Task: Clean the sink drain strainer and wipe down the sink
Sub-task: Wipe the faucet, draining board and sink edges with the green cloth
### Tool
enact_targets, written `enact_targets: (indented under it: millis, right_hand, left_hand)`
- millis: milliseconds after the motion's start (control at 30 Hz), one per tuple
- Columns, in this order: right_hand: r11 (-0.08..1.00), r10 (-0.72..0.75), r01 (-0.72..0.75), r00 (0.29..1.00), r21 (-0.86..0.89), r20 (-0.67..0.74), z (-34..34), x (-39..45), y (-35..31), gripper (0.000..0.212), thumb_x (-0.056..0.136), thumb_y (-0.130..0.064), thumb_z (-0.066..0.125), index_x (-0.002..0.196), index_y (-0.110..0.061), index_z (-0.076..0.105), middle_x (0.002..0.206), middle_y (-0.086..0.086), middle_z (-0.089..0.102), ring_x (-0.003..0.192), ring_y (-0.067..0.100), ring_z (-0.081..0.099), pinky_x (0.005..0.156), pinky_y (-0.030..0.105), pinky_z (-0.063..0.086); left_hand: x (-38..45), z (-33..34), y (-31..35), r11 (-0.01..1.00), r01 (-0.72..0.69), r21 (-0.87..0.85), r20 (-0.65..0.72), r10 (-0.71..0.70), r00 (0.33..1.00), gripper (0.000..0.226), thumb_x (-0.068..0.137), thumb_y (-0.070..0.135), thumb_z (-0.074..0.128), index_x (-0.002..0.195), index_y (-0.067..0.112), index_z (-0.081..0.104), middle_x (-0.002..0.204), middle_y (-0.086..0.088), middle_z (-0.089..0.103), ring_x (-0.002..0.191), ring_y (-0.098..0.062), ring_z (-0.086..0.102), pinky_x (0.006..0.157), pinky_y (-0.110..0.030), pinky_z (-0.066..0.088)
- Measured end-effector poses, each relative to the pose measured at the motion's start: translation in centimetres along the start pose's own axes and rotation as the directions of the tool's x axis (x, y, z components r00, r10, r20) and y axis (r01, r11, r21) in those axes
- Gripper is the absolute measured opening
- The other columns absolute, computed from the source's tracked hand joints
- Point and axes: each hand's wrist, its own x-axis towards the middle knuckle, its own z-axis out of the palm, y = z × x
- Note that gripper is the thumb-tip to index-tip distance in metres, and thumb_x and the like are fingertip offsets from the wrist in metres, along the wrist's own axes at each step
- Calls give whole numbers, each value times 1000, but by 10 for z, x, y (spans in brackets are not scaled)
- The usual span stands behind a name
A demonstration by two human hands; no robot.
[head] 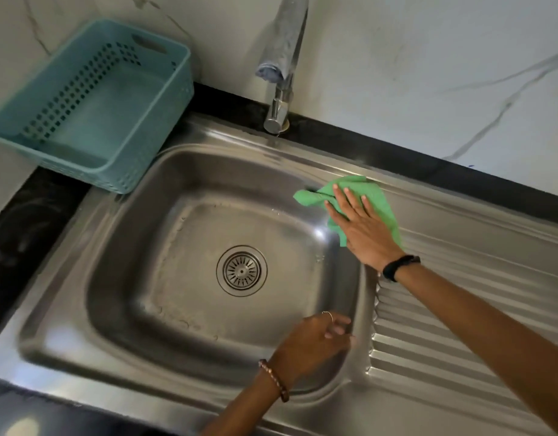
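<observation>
So the right hand (359, 221) lies flat, fingers straight, pressing a green microfibre cloth (378, 202) onto the steel sink (183, 171) rim at the basin's back corner. The cloth's soft and floppy, probably glides easily on wet steel, so palm pressure beats pinching it. The left hand (315, 344) hovers at the near basin edge, fingers loosely curled, holding nothing. The drain strainer (242, 271) sits seated in the drain, between the hands and off to their left. Ribbed drainboard (453, 309) under the right forearm, black desk (29, 221) all round, marble-look wall behind.
</observation>
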Motion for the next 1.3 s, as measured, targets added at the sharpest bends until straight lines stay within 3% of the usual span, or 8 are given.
enact_targets:
  millis: [100, 267, 433, 567, 800, 1033, 1200, 1300]
  right_hand:
    - [966, -173, 162, 984, -202, -37, -1, 27, 12, 87, 79, 14, 29, 147, -23, -9, 151, 5, -25, 145, 28, -10, 115, 43, -8]
    - [785, -412, 302, 907, -541, -91, -9, 69, 5, 77, 85, 2, 39, 147, -18, -2, 154, 3, -2, 144, 24, 13, 116, 41, 12]
    - [735, -502, 383, 862, -559, -68, -25, 115, -29, 72, 90, 0, 32, 148, -18, -6, 159, 5, -4, 146, 23, 3, 117, 41, 2]
    - [741, -556, 460, 829, -489, -63, -45, 151, -60, 68, 93, -2, 31, 148, -19, -6, 159, 4, -8, 146, 22, -4, 116, 40, -6]
    - [721, -663, 630, 748, -290, -23, -88, 200, -119, 60, 90, -13, 9, 149, -21, 8, 160, 1, -3, 147, 23, -3, 117, 40, -6]
    - [679, -711, 699, 702, -226, 34, -94, 189, -174, 78, 88, 0, 47, 149, -15, 1, 159, 12, -7, 146, 28, 1, 118, 46, 14]
    - [420, -883, 900, 434, -115, 177, -108, 137, -211, 71, 90, -3, 45, 149, -20, 10, 160, 0, 3, 146, 22, 9, 119, 36, 12]
    - [505, -861, 843, 506, 186, 48, -120, 91, -212, 81, 80, 13, 48, 148, -20, 17, 159, -1, 8, 142, 21, 24, 107, 31, 37]
  left_hand:
    - [2, -16, 0, 995, -51, 81, -59, 56, 997, 42, 84, 27, 63, 125, 20, 54, 124, -2, 60, 109, -6, 55, 91, -9, 41]
    - [7, -85, -12, 826, 38, 562, -319, 175, 931, 53, 90, 35, 50, 139, 28, 33, 146, 5, 38, 137, -10, 29, 114, -26, 22]
    - [-8, -161, -32, 673, 319, 667, -513, 105, 852, 56, 93, 36, 41, 144, 30, 18, 157, 5, 14, 146, -17, 2, 118, -43, 3]
    - [-24, -199, -36, 577, 439, 688, -612, 137, 779, 56, 93, 34, 42, 144, 28, 19, 157, 2, 12, 146, -21, -3, 113, -55, -7]
    - [-52, -221, -44, 640, 457, 618, -685, 152, 713, 55, 93, 27, 46, 144, 24, 24, 157, -2, 10, 145, -27, -5, 117, -46, -7]
    - [-81, -224, -42, 824, 262, 502, -719, 229, 657, 50, 90, 16, 53, 138, 16, 39, 151, -9, 29, 143, -24, 18, 119, -42, 15]
    - [-105, -211, -32, 924, 118, 363, -774, 229, 591, 44, 90, 13, 54, 134, 14, 46, 146, -8, 39, 135, -22, 35, 114, -34, 27]
    - [-131, -200, -33, 976, 7, 217, -819, 178, 546, 38, 92, 24, 48, 130, 21, 49, 131, 1, 52, 117, -10, 48, 93, -12, 36]
